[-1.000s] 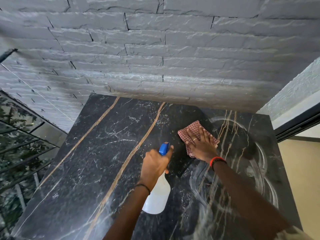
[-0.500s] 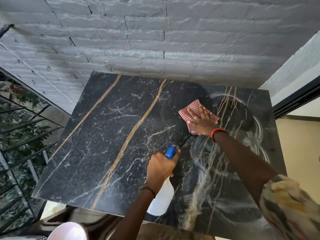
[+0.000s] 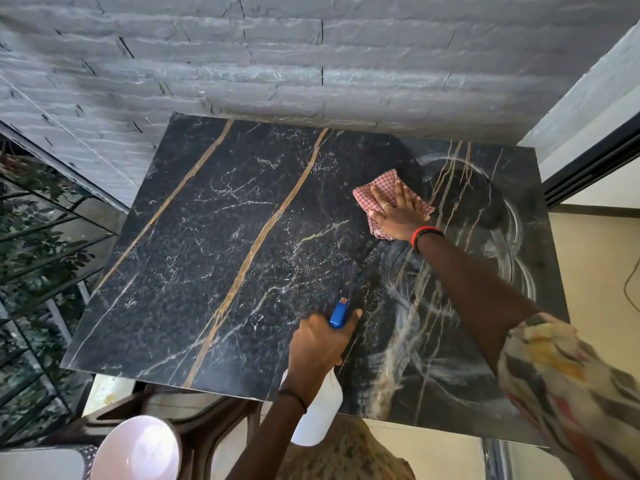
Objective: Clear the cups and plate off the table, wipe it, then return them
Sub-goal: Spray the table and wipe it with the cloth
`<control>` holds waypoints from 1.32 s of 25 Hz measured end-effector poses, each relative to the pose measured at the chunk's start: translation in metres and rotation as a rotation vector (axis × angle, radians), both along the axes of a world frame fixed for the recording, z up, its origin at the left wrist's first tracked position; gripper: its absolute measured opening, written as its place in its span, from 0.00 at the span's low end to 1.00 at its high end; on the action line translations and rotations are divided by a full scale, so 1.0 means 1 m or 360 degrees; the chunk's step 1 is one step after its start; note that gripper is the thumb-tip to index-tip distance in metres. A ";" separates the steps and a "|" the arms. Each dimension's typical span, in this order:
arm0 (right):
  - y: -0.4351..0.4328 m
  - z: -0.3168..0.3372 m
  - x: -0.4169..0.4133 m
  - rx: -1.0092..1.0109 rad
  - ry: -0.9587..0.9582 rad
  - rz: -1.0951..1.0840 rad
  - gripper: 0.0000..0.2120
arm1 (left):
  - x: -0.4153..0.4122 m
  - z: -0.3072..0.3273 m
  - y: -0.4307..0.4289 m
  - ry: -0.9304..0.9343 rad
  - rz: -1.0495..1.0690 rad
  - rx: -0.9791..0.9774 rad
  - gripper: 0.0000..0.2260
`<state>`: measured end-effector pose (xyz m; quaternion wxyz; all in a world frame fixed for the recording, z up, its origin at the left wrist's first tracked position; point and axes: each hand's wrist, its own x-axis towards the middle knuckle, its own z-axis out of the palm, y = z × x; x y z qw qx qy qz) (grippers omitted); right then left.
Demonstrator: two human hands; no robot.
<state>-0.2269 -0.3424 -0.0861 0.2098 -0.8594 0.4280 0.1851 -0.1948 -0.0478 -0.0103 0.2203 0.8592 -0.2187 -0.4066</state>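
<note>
A black marble table [image 3: 207, 258] with gold veins fills the view. My right hand [image 3: 398, 213] presses flat on a red checked cloth [image 3: 372, 192] at the table's right half, among wet wipe streaks [image 3: 498, 216]. Over the near edge, my left hand [image 3: 318, 344] grips a white spray bottle [image 3: 318, 414] with a blue nozzle [image 3: 338, 312]. A pale pink plate [image 3: 138, 448] rests off the table at the bottom left, on a dark wooden chair [image 3: 204, 431]. No cups are in view.
A grey stone wall [image 3: 311, 64] runs right behind the table. A glass railing [image 3: 38, 254] with foliage behind it stands to the left. A dark door frame [image 3: 588, 161] and cream floor [image 3: 595, 258] lie to the right.
The view has pulled back and tilted down, revealing the near table edge, the chair and the plate. My right hand stays flat on the cloth; my left hand still holds the bottle.
</note>
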 end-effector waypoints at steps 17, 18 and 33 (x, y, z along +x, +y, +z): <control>0.129 -0.022 -0.101 -0.0371 -0.0138 0.0410 0.28 | 0.007 -0.002 0.029 0.0149 0.0086 -0.0097 0.21; 0.119 -0.021 -0.092 -0.0359 -0.0133 0.0346 0.28 | 0.007 -0.003 0.033 0.0150 0.0101 -0.0092 0.21; 0.187 -0.025 -0.108 -0.0423 -0.0244 0.0577 0.28 | -0.009 -0.008 0.051 0.0122 0.0107 -0.0131 0.20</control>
